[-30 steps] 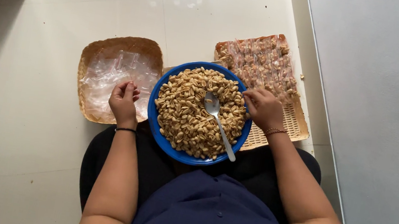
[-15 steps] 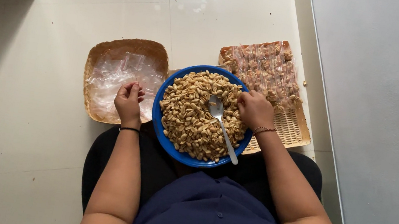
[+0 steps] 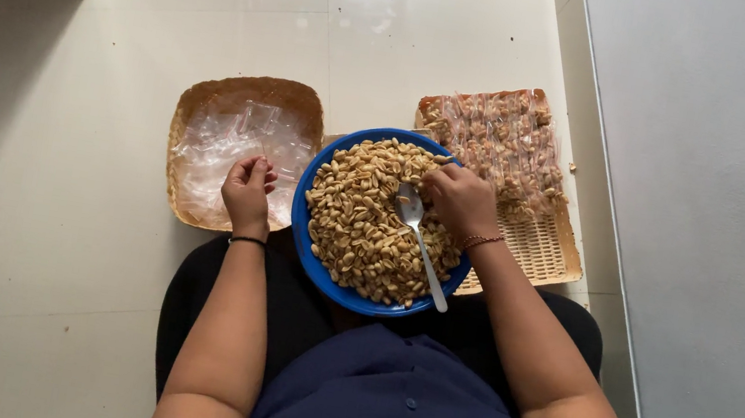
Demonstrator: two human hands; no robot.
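A round blue bowl point(image 3: 311, 247) sits in the person's lap, near the middle of the scene, heaped with pale shelled peanuts point(image 3: 360, 222). A metal spoon point(image 3: 418, 237) lies slanted on the nuts, scoop toward the far side, handle resting on the bowl's near right rim. Left of the bowl a shallow woven tray point(image 3: 193, 104) on the floor holds loose clear plastic bags point(image 3: 239, 131), flat and crinkled

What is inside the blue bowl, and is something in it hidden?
The blue bowl holds a heap of peanuts with a metal spoon lying on top. The right hand covers some peanuts; the bowl's bottom is hidden.
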